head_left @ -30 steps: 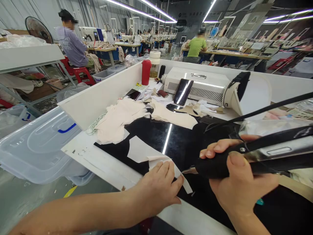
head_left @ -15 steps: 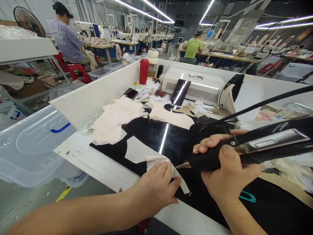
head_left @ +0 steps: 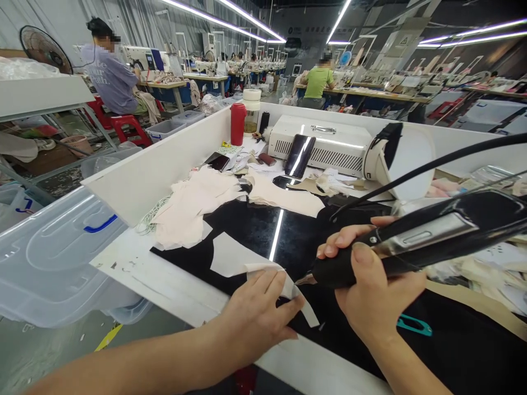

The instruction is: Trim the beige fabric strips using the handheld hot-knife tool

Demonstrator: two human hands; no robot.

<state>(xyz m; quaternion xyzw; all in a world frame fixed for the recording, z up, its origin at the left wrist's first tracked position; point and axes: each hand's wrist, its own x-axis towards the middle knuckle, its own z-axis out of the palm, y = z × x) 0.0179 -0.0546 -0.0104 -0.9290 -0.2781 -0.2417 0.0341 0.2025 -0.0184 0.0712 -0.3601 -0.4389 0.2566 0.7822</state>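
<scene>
My left hand (head_left: 259, 315) lies flat, fingers together, pressing a pale fabric piece (head_left: 236, 258) onto the glossy black work surface (head_left: 263, 230) near the table's front edge. My right hand (head_left: 370, 296) is wrapped round the black handle of a corded hand tool (head_left: 411, 241) with a silver panel. Its metal tip (head_left: 305, 278) points left and touches the fabric's folded edge just beside my left fingertips. The cable (head_left: 432, 167) arcs off to the right.
A heap of cream fabric pieces (head_left: 193, 203) lies at the left. Behind stand a white machine box (head_left: 325, 140), a phone (head_left: 300, 156), a red flask (head_left: 237, 124) and a white lamp head (head_left: 401, 159). A clear plastic bin (head_left: 53, 258) sits left of the table. Other people sit at benches behind.
The view has shifted a little; the tool and my right hand have crept left toward the fabric edge. My left hand stays pressed on the same piece.
</scene>
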